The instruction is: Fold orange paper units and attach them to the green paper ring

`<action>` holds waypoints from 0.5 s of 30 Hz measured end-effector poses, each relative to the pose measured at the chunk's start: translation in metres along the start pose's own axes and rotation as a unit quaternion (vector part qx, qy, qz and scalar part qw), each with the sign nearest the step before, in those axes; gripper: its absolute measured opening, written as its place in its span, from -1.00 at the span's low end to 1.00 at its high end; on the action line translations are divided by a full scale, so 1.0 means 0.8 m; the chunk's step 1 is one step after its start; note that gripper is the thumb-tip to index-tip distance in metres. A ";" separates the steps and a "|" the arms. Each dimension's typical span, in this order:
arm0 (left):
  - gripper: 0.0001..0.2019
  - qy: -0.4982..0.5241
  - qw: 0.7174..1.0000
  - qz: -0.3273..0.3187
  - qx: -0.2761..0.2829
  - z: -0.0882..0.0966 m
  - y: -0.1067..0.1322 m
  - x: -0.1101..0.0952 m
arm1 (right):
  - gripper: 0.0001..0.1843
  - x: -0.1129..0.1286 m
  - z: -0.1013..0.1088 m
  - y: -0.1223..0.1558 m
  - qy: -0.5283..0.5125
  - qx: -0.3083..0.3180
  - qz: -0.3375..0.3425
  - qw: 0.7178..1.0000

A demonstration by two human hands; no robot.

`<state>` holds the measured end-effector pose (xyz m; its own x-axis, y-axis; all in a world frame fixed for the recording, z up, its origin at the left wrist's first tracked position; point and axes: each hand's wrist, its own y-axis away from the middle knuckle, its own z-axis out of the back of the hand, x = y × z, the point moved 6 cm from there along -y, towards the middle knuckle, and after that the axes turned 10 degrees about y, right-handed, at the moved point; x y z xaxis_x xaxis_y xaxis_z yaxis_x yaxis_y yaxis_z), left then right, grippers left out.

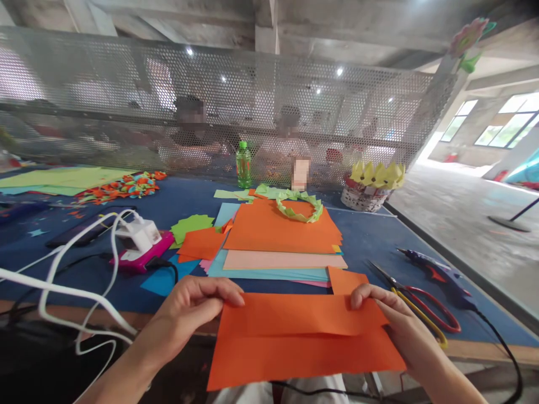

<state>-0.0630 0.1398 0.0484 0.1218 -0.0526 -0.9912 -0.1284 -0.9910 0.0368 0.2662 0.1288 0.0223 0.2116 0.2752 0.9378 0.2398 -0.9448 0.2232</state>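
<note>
Forearms (138, 350) angled inward | left hand (197, 306) + right hand (391, 314) pinched 1 folded orange sheet (303, 356), upper edge | held at tabletop (362, 235) near edge | 1 scissors (397, 285), 1 glue gun (446, 278) lay right

Part of right hand (385, 311) hidden behind folded orange sheet (305, 356). Small orange piece (347, 279), just beyond right hand: lower end covered by same sheet. Left of left hand (197, 303), white cable (25, 278) cut off by picture edge. Farther beyond left hand, yellow-green sheets (63, 178) cut off likewise. Beyond both hands, people (192, 137) blurred behind perforated screen (126, 84); lettering on bottle (243, 168) too small to read.
</note>
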 end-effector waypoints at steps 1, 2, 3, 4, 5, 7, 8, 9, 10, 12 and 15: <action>-0.85 -0.015 1.000 -0.010 0.020 -0.002 0.003 -0.002 | -0.68 0.002 0.001 0.000 0.002 -0.002 0.002 1.000; -0.81 -0.024 0.999 -0.017 0.039 -0.004 0.006 -0.004 | -0.68 0.003 0.002 0.001 0.008 -0.006 0.007 1.000; -0.80 -0.033 0.998 -0.020 0.052 -0.007 0.008 -0.006 | -0.69 0.005 0.003 0.001 0.015 -0.011 0.014 1.000; -0.79 -0.042 0.998 -0.020 0.053 -0.010 0.009 -0.007 | -0.70 0.007 0.003 0.002 0.024 -0.015 0.019 0.999; -0.80 -0.052 0.998 -0.014 0.043 -0.012 0.009 -0.007 | -0.70 0.008 0.004 0.003 0.035 -0.021 0.024 0.999; -0.77 -0.073 0.997 0.008 0.003 -0.017 0.009 -0.006 | -0.69 0.009 0.005 0.006 0.059 -0.034 0.029 0.997; -0.75 -0.074 0.997 0.017 -0.016 -0.020 0.009 -0.004 | -0.67 0.009 0.005 0.008 0.072 -0.042 0.031 0.996; -0.73 -0.068 0.997 0.020 -0.032 -0.022 0.009 -0.003 | -0.67 0.009 0.004 0.009 0.085 -0.050 0.033 0.995; -0.71 -0.057 0.997 0.016 -0.042 -0.025 0.010 -0.002 | -0.66 0.010 0.004 0.011 0.098 -0.056 0.038 0.993; -0.70 -0.035 0.998 0.004 -0.050 -0.029 0.012 -0.001 | -0.64 0.013 0.002 0.013 0.123 -0.062 0.060 0.989; -0.74 -0.032 0.999 -0.010 -0.037 -0.030 0.013 -0.002 | -0.64 0.020 -0.001 0.017 0.171 -0.067 0.110 0.977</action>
<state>-0.0406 0.1262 0.0534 0.0613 -0.0262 -0.9978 -0.0529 -0.9983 0.0230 0.2720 0.1206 0.0408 -0.0913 0.0097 0.9958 0.0939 -0.9954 0.0184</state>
